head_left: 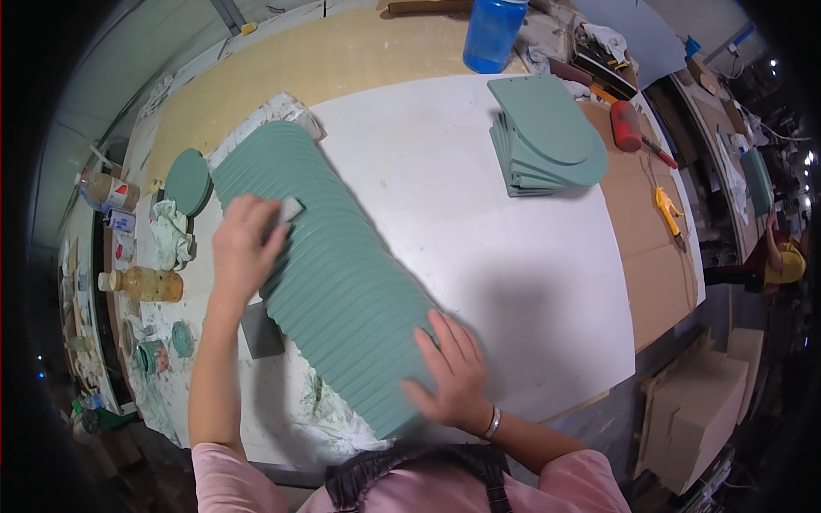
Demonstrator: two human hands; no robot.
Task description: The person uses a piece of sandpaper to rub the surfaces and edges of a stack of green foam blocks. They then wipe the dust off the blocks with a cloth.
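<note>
A white-topped table [547,256] and a farther bench [703,111] stand in a dim room with small lights [808,159].

A workshop, with red mallet [626,126], yellow-handled tool [666,205] and paint-smeared worktable [445,154].

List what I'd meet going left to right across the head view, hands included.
Bottle of yellowish liquid → left hand → right hand → stack of green round-ended panels → red-headed mallet → co-worker.

Blue container [493,36], red mallet [627,126], cardboard boxes [697,415]
</note>
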